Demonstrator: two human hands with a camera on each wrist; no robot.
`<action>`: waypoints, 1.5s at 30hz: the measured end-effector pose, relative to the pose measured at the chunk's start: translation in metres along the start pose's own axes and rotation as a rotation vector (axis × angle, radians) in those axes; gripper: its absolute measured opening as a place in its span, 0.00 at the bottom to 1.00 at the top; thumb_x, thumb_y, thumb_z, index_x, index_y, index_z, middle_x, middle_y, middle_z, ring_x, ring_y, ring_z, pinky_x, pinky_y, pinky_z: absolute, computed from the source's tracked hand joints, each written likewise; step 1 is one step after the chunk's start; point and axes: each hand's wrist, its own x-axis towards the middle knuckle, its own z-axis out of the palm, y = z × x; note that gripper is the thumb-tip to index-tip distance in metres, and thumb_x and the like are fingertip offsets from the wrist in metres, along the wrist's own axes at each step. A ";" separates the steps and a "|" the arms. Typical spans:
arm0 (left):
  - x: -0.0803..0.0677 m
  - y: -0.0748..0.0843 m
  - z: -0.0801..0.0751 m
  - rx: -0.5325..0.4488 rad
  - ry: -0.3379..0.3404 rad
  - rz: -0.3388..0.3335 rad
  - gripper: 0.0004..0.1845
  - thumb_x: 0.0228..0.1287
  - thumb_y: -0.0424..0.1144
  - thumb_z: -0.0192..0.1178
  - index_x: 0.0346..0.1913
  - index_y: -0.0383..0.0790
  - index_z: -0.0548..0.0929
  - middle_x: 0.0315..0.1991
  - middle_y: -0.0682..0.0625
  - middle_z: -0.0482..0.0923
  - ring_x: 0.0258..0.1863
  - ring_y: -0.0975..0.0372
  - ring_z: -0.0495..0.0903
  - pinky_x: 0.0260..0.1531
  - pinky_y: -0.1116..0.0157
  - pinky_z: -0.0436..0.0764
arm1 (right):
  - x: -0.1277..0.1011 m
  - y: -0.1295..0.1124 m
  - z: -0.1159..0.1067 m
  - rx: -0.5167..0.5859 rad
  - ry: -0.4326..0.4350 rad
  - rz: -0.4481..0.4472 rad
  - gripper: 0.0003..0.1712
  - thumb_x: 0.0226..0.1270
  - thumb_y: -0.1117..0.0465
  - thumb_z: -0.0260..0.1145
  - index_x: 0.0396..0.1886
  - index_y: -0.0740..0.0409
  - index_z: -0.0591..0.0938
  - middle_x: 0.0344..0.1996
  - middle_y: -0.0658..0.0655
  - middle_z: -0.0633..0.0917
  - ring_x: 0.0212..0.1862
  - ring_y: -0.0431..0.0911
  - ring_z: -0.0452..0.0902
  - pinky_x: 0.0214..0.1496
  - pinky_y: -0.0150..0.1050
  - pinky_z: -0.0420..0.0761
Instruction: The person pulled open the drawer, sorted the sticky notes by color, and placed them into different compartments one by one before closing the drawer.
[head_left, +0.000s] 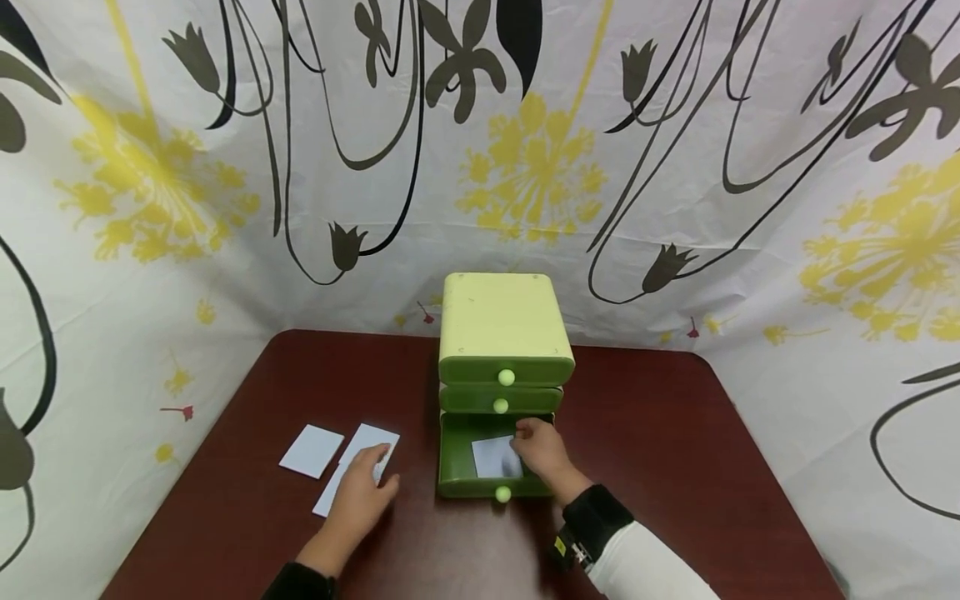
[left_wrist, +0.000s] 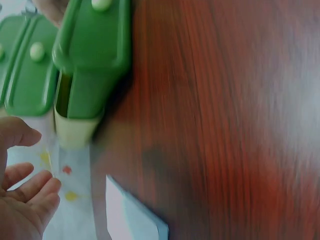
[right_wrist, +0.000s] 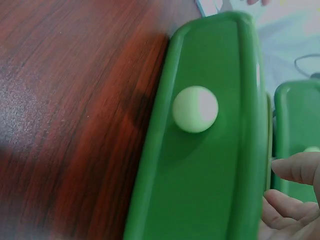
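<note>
My right hand (head_left: 542, 450) is inside the pulled-out bottom drawer (head_left: 456, 454) of a small green drawer box (head_left: 502, 312), by the right edge of a white square card (head_left: 491, 458) lying in it. In the right wrist view its thumb and fingers stand apart above the drawer front (right_wrist: 210, 165), with no card visible between them. My left hand (head_left: 360, 492) hovers by two white cards (head_left: 372, 437) on the table, partly covering them, its fingers spread and holding nothing. Another white card (head_left: 311, 451) lies farther left.
The two upper drawers (head_left: 468, 400) are closed, each with a round pale knob (head_left: 507, 377). The box stands near the back edge of the dark red-brown table (head_left: 660, 467). A white patterned cloth (head_left: 675, 217) hangs behind and at both sides.
</note>
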 end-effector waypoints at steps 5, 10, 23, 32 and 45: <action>0.009 -0.020 -0.012 0.028 0.025 -0.081 0.29 0.59 0.33 0.64 0.62 0.24 0.71 0.56 0.30 0.72 0.58 0.39 0.72 0.53 0.44 0.75 | -0.009 -0.016 0.000 -0.074 -0.014 -0.065 0.24 0.65 0.66 0.63 0.59 0.72 0.74 0.50 0.68 0.80 0.53 0.62 0.76 0.48 0.49 0.80; 0.013 -0.035 -0.020 0.080 0.023 -0.164 0.31 0.57 0.34 0.66 0.60 0.18 0.69 0.54 0.25 0.71 0.56 0.35 0.71 0.52 0.42 0.74 | -0.019 -0.032 0.006 -0.144 -0.040 -0.197 0.24 0.63 0.65 0.65 0.58 0.70 0.76 0.50 0.67 0.81 0.53 0.61 0.77 0.49 0.51 0.80; 0.014 -0.046 -0.023 0.176 -0.045 -0.309 0.37 0.52 0.42 0.72 0.54 0.13 0.70 0.46 0.23 0.72 0.50 0.34 0.73 0.47 0.43 0.76 | -0.041 -0.057 0.037 -0.254 -0.177 -0.362 0.25 0.62 0.63 0.67 0.59 0.66 0.77 0.54 0.63 0.80 0.56 0.57 0.76 0.53 0.51 0.78; 0.016 -0.043 -0.017 0.236 -0.066 -0.364 0.39 0.47 0.43 0.75 0.49 0.11 0.72 0.41 0.24 0.72 0.45 0.35 0.73 0.46 0.44 0.77 | -0.050 -0.057 0.060 -0.381 -0.214 -0.420 0.24 0.61 0.61 0.69 0.58 0.60 0.79 0.55 0.58 0.80 0.59 0.52 0.75 0.57 0.45 0.77; 0.022 -0.047 -0.015 0.272 -0.062 -0.360 0.38 0.40 0.44 0.78 0.39 0.11 0.74 0.35 0.26 0.71 0.42 0.36 0.70 0.43 0.46 0.73 | -0.060 -0.057 0.068 -0.448 -0.260 -0.454 0.25 0.61 0.59 0.70 0.59 0.55 0.78 0.55 0.55 0.80 0.56 0.45 0.76 0.51 0.37 0.80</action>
